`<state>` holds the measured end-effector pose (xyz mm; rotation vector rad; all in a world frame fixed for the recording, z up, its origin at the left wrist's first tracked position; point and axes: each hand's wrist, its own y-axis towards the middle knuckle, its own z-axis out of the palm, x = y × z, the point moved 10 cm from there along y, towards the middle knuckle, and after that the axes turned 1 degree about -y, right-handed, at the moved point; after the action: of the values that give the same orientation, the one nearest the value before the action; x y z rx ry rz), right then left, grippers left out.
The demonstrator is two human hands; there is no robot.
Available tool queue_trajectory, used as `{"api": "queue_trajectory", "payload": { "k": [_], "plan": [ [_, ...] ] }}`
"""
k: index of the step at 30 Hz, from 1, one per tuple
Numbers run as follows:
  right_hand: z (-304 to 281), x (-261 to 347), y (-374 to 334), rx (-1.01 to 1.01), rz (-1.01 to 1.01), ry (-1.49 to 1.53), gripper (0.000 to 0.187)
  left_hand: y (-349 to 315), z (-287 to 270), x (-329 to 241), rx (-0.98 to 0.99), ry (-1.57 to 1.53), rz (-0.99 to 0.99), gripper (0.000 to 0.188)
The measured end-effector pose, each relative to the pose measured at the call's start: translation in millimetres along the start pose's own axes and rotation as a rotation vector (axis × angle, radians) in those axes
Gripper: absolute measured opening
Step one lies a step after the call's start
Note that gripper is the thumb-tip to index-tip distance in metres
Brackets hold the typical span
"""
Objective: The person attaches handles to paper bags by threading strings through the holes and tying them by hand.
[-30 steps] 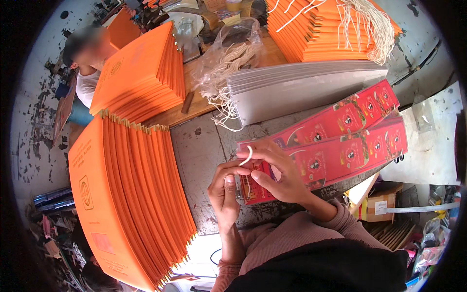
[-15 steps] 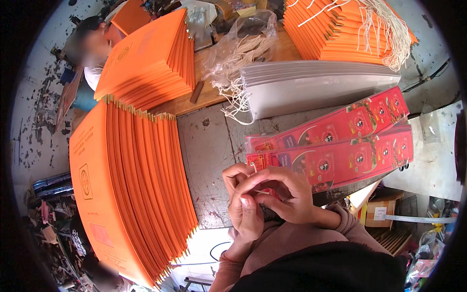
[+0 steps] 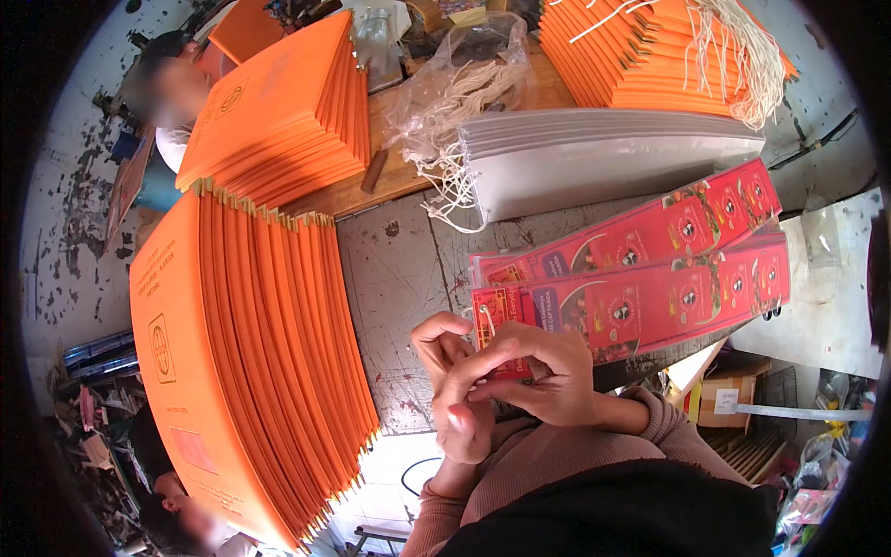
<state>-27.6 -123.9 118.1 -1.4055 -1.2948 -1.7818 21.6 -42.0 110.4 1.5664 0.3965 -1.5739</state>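
My two hands meet at the near left end of a long red printed strip (image 3: 640, 311) in clear plastic. From a hole in that end a thin white cord (image 3: 486, 320) runs down to my fingers. My left hand (image 3: 455, 399) is closed, its fingertips bent in against those of the other hand. My right hand (image 3: 548, 376) arches over from the right, thumb and fingers pinched together. The cord's ends are hidden among my fingers. Just behind lies a second red strip (image 3: 650, 232), partly overlapped by the nearer one.
Orange folders (image 3: 260, 371) stand in a tall stack at left, with another orange stack (image 3: 288, 121) behind. Further back lie a grey-white stack of plastic-covered sheets (image 3: 603, 167), a clear bag of cords (image 3: 473, 84) and more corded orange folders (image 3: 631, 56). A person (image 3: 176, 84) is at far left.
My fingers have drawn in closer together and shifted slightly left, and less of the cord shows between them. At lower left, another person's head has come further into view.
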Motion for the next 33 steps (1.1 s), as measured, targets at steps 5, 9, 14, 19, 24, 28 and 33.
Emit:
{"api": "queue_trajectory", "payload": {
  "k": [5,9,14,19,24,28,33],
  "plan": [
    [-2,11,6,0.016,-0.045,-0.015,0.023,3,9,-10,0.041,0.11,0.125,0.081],
    [-2,10,6,-0.008,-0.073,-0.037,0.022,3,8,-10,0.047,0.107,0.143,0.083],
    [-3,13,3,-0.049,-0.085,-0.027,0.021,4,14,-12,0.108,0.108,0.128,0.09],
    [-2,13,4,-0.055,-0.066,0.006,0.017,3,11,-8,0.091,0.031,0.08,0.091],
    [-18,11,5,-0.164,-0.156,-0.05,0.012,2,-27,-18,0.008,0.004,0.256,0.079],
    [-13,16,-2,-0.165,-0.22,-0.169,0.011,-16,-9,31,0.502,0.03,-0.403,0.083],
    [38,39,-22,0.113,-0.559,-0.551,0.014,-30,-30,45,0.111,-0.082,-0.476,0.061]
  ]
}}
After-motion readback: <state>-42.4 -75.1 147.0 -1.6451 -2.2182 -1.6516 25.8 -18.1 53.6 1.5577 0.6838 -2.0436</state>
